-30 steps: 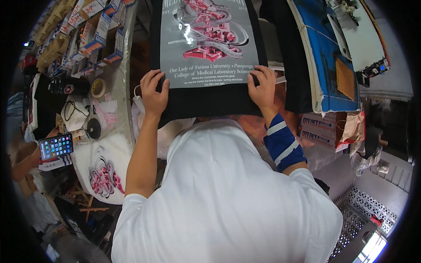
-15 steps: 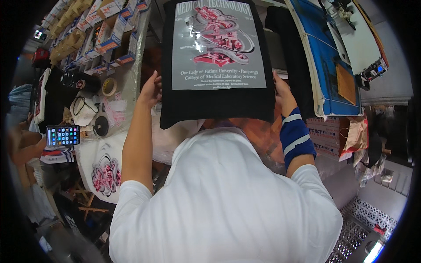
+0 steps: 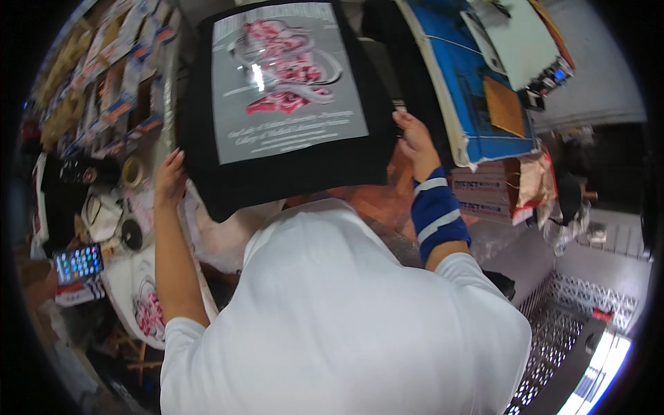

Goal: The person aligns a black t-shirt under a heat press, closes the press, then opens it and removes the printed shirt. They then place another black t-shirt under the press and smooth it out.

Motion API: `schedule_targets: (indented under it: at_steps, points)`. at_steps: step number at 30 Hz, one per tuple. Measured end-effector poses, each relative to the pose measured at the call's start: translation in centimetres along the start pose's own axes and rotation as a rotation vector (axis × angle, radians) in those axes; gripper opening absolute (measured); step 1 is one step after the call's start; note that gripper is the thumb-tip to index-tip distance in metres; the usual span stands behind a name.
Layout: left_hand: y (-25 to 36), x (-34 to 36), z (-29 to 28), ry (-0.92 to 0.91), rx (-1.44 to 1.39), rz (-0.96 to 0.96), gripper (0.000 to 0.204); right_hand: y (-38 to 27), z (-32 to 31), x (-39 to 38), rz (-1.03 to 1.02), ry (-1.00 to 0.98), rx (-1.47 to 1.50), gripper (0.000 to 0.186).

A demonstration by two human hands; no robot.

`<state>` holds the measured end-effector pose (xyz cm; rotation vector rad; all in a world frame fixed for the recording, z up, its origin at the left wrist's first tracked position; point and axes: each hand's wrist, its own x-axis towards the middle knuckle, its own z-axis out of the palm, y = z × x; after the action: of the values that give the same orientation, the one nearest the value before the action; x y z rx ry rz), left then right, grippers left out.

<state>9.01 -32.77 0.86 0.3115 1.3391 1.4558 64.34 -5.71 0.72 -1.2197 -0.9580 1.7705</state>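
Note:
A black shirt (image 3: 290, 183) lies stretched out in front of me, tilted a little. On it sits a shiny grey transfer sheet (image 3: 228, 131) with a pink and red microscope design and pale lettering. At the shirt's left edge, my left hand (image 3: 171, 180) is closed with fingertips pinching the fabric. My right hand (image 3: 416, 138) is likewise closed at the right edge, a blue wristband with grey stripes (image 3: 440, 214) below it. Motion blurs the picture slightly, and the shirt's far end is cut off by the upper rim.
Cardboard boxes (image 3: 114, 69) stand along the left. Nearby are a tape roll (image 3: 132, 171), a lit phone (image 3: 78, 263) and a white piece with a similar pink print (image 3: 147, 311). At right, a blue screen-like panel (image 3: 453, 76) lies beside black cloth (image 3: 408, 76), with printed cartons (image 3: 481, 194) below.
Both hands have closed in on the shirt's side edges. The fabric now spreads wider, its near left corner pulled down. The whole view has shifted and turned slightly.

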Motion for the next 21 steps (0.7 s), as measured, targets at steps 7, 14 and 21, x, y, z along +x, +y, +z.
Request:
schedule_targets:
  at_steps: [7, 14, 21]
  points:
    - [-0.5, 0.3, -3.2, -0.111, -0.044, 0.04, 0.043, -0.2, 0.9, 0.0, 0.032, 0.025, 0.076, 0.022]
    - [0.6, -0.9, -1.3, -0.024, -0.044, 0.021, 0.047, 0.2, -0.1, 0.4, 0.047, 0.017, 0.101, 0.013]
    - [-0.6, -0.8, -1.0, -0.059, -0.07, 0.05, 0.034, 1.0, -0.3, 1.4, 0.006, 0.041, 0.034, 0.012]
